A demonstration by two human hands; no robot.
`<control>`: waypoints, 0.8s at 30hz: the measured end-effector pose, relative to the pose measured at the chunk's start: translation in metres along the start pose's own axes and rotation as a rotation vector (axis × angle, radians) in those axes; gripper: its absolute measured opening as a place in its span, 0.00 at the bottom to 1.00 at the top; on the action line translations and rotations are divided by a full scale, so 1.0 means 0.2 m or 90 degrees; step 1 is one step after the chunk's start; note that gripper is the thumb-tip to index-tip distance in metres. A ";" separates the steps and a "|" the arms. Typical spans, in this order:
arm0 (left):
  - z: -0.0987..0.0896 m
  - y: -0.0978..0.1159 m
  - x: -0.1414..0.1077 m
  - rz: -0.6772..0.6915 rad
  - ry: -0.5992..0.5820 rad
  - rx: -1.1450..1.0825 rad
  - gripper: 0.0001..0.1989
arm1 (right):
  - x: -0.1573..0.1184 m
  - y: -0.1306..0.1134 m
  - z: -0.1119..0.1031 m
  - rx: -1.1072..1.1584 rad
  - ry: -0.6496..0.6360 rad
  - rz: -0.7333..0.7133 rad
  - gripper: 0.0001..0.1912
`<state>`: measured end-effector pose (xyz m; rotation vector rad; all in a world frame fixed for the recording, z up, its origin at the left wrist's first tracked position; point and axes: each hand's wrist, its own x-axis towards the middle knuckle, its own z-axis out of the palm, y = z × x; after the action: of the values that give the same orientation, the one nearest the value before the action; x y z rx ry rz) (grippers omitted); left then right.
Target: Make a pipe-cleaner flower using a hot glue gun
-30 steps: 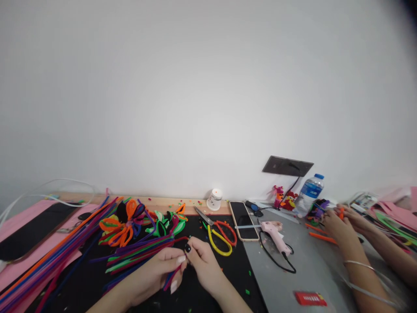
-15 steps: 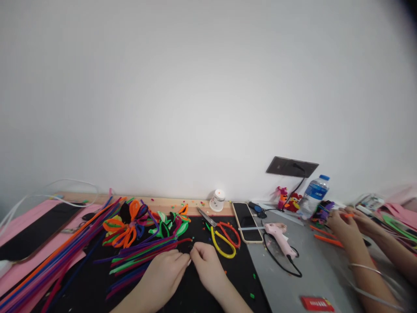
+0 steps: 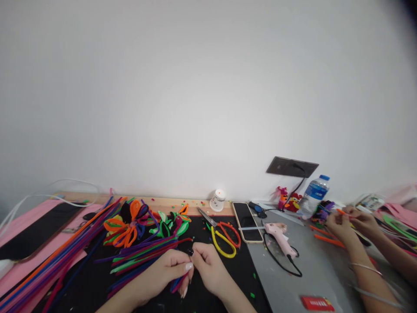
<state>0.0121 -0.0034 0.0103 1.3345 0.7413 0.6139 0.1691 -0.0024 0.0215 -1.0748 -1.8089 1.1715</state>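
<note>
My left hand (image 3: 171, 269) and my right hand (image 3: 208, 266) meet over a black mat (image 3: 243, 282), fingertips pinched together. A small shiny black piece (image 3: 190, 251) shows where the fingertips meet; its kind is unclear. Blue and magenta pipe cleaner ends (image 3: 177, 284) poke out inside the curled fingers of my left hand. What my right fingers grip is mostly hidden. Behind my left hand lie several cut pipe cleaners (image 3: 140, 256), with an orange looped pipe cleaner flower (image 3: 132, 224) and green looped shapes (image 3: 169, 226) beyond. Open scissors (image 3: 221, 232) with red and yellow handles rest just past my right hand.
Long pipe cleaners (image 3: 61, 243) lie at left by a dark tablet-like slab (image 3: 39, 230). A white cup (image 3: 217, 201), a phone (image 3: 246, 221), a pink glue gun (image 3: 280, 239) with its cord, and a water bottle (image 3: 314, 195) stand or lie rightward. A co-worker's hands (image 3: 352, 224) work at far right.
My left hand has turned so its thumb and inner fingers show, and the pipe cleaner ends and black piece have come into view. The co-worker's hands have shifted slightly.
</note>
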 end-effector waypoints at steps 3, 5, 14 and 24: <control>-0.01 -0.01 -0.01 -0.027 -0.026 -0.084 0.17 | -0.01 0.00 0.01 0.008 0.003 -0.016 0.21; -0.01 -0.02 -0.01 -0.031 -0.022 -0.124 0.16 | 0.00 0.01 0.01 0.011 0.005 -0.013 0.21; -0.02 -0.05 0.05 0.007 0.093 -0.192 0.15 | 0.07 0.08 -0.12 -0.250 0.341 0.013 0.04; -0.03 -0.03 0.04 -0.004 0.129 -0.255 0.16 | 0.04 0.18 -0.27 -0.657 0.353 0.156 0.22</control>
<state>0.0131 0.0051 0.0036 0.9089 0.7384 0.8515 0.2228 0.0315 0.0062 -1.9802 -1.8165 -0.0908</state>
